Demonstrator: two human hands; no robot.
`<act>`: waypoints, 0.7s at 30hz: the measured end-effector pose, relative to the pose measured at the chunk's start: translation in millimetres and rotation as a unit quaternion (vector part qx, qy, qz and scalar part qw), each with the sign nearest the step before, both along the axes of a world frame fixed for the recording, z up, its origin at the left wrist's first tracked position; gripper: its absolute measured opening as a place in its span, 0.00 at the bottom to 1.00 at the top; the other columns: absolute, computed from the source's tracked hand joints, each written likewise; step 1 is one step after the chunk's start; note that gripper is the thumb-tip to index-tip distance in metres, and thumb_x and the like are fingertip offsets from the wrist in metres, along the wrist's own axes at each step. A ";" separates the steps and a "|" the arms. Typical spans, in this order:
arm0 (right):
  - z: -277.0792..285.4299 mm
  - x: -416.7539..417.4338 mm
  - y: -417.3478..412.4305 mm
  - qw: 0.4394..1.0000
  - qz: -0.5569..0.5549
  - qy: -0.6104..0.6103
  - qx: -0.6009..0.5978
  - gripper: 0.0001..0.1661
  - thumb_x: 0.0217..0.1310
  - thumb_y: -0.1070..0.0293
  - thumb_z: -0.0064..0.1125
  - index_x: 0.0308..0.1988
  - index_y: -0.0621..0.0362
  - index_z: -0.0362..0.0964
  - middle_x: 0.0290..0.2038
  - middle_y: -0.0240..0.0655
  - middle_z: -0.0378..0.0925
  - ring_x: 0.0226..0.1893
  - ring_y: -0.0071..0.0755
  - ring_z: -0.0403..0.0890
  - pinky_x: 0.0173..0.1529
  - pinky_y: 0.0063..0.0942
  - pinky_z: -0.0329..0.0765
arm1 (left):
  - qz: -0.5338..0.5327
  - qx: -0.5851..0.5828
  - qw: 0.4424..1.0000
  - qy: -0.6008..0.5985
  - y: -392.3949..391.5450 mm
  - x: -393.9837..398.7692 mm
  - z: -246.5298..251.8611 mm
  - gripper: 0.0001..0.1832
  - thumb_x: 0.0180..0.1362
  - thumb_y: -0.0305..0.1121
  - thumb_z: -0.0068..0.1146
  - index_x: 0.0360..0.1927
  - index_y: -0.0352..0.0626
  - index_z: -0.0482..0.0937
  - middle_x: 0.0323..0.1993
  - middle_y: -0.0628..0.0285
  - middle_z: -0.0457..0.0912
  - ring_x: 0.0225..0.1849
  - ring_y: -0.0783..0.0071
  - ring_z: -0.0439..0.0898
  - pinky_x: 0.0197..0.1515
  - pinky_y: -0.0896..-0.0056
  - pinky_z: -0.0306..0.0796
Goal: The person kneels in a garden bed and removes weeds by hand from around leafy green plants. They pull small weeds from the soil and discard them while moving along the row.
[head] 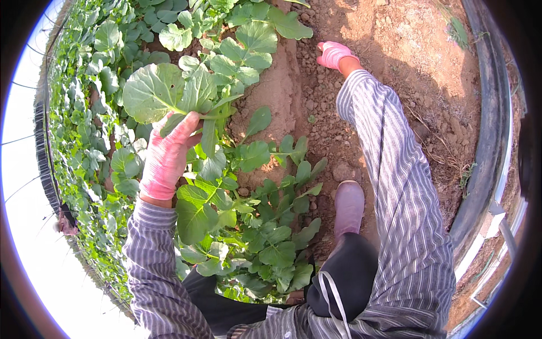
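Observation:
My left hand (171, 154), in a pink glove that leaves the fingertips bare, pinches the stalk of a broad green leaf (154, 91) among the leafy plants. A small hole shows in the leaf blade. Lobed leaves (197, 212) of the same kind of plant lie just below and to the right of this hand. My right hand (334, 55), also in a pink glove, is stretched out over the bare soil (322, 93) at the upper right. Its fingers look curled, but whether they hold anything cannot be seen.
Dense leafy rows (84, 148) fill the left side. A raised soil edge (279, 84) runs beside the plants. My boot (349, 207) stands on the soil path between my arms. A dark plastic-like strip (493, 106) curves along the right, with pale rails (480, 245) near it.

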State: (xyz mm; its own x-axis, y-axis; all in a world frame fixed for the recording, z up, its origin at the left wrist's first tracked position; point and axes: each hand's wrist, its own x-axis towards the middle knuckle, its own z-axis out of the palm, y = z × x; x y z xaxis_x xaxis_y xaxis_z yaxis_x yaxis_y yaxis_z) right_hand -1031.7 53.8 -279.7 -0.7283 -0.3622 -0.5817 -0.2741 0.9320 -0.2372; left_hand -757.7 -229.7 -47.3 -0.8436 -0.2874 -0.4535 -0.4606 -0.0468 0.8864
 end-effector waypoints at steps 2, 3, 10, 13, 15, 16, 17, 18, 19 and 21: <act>-4.8 20.9 5.9 0.993 -0.030 0.092 -0.067 0.28 0.55 0.55 0.59 0.56 0.48 0.70 0.54 0.42 0.74 0.56 0.48 0.75 0.58 0.41 0.72 | 0.002 -0.004 1.000 -0.001 3.9 0.7 1.9 0.18 0.63 0.35 0.58 0.53 0.38 0.75 0.48 0.58 0.80 0.49 0.66 0.80 0.52 0.59 0.74; -9.8 25.9 12.5 0.986 -0.048 0.111 -0.111 0.27 0.55 0.57 0.61 0.55 0.49 0.70 0.51 0.42 0.76 0.52 0.47 0.77 0.57 0.40 0.73 | 0.001 -0.005 1.000 -0.002 6.6 0.4 2.1 0.18 0.62 0.36 0.58 0.53 0.38 0.75 0.48 0.58 0.80 0.50 0.66 0.80 0.52 0.59 0.74; -2.3 104.7 32.2 0.780 -0.319 -0.142 -0.519 0.21 0.60 0.62 0.63 0.51 0.55 0.71 0.38 0.29 0.80 0.35 0.25 0.78 0.40 0.25 0.77 | -0.015 0.009 1.000 0.021 7.1 2.4 5.4 0.19 0.62 0.36 0.58 0.55 0.39 0.74 0.50 0.58 0.80 0.51 0.64 0.79 0.53 0.58 0.74; 32.1 139.1 18.4 0.776 -0.261 -0.220 -0.530 0.21 0.64 0.59 0.59 0.54 0.54 0.70 0.41 0.27 0.79 0.34 0.19 0.77 0.37 0.21 0.76 | 0.002 0.025 0.999 0.033 2.5 3.3 1.6 0.18 0.63 0.35 0.57 0.55 0.41 0.75 0.50 0.58 0.80 0.52 0.64 0.78 0.52 0.57 0.75; 46.9 150.9 -2.0 0.778 -0.232 -0.226 -0.538 0.23 0.64 0.59 0.59 0.56 0.54 0.69 0.40 0.28 0.79 0.32 0.19 0.77 0.37 0.22 0.77 | 0.000 0.047 0.998 0.041 3.4 1.8 0.0 0.17 0.63 0.35 0.57 0.54 0.41 0.75 0.50 0.58 0.80 0.53 0.63 0.78 0.52 0.57 0.75; 54.6 154.6 -13.0 0.779 -0.210 -0.235 -0.542 0.24 0.64 0.58 0.59 0.56 0.55 0.69 0.40 0.29 0.79 0.32 0.19 0.76 0.36 0.22 0.77 | 0.009 0.044 0.998 0.039 1.6 2.6 -2.6 0.17 0.63 0.35 0.56 0.53 0.41 0.76 0.50 0.58 0.80 0.53 0.63 0.78 0.52 0.57 0.75; 63.2 158.2 -29.8 0.805 -0.180 -0.235 -0.515 0.25 0.63 0.59 0.60 0.56 0.55 0.69 0.42 0.33 0.79 0.35 0.24 0.78 0.39 0.26 0.78 | 0.025 0.037 0.998 0.038 -2.3 8.3 -3.4 0.16 0.63 0.35 0.56 0.53 0.42 0.76 0.50 0.58 0.80 0.53 0.63 0.78 0.52 0.57 0.74; 70.2 159.1 -39.6 0.830 -0.156 -0.227 -0.486 0.26 0.61 0.59 0.61 0.57 0.56 0.69 0.43 0.37 0.80 0.37 0.28 0.79 0.41 0.30 0.79 | 0.021 0.038 0.998 0.038 -3.5 9.1 -4.8 0.16 0.63 0.35 0.56 0.52 0.42 0.76 0.50 0.57 0.80 0.53 0.63 0.78 0.52 0.57 0.74; 59.0 159.5 -51.5 0.868 -0.083 -0.126 -0.474 0.27 0.60 0.58 0.60 0.56 0.57 0.69 0.46 0.47 0.79 0.43 0.43 0.81 0.48 0.36 0.77 | 0.019 0.039 0.998 0.039 -5.1 10.4 -6.0 0.15 0.63 0.35 0.56 0.52 0.42 0.76 0.50 0.57 0.80 0.53 0.63 0.78 0.52 0.56 0.74; 61.0 153.9 -64.5 0.889 -0.026 -0.063 -0.454 0.27 0.59 0.58 0.58 0.55 0.58 0.70 0.47 0.51 0.78 0.47 0.50 0.79 0.51 0.38 0.75 | 0.023 0.042 0.998 0.043 -3.1 9.0 -4.6 0.15 0.63 0.34 0.57 0.51 0.41 0.76 0.49 0.57 0.80 0.51 0.64 0.79 0.52 0.57 0.75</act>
State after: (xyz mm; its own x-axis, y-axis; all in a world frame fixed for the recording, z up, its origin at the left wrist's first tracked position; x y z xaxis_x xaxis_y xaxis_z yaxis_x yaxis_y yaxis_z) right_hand -877.7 -10.7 -218.7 -0.7072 -0.6919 -0.1453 -0.1547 0.3519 -0.9232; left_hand -748.6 -232.8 -51.9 -0.8675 -0.2895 -0.4044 -0.3787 -0.1424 0.9145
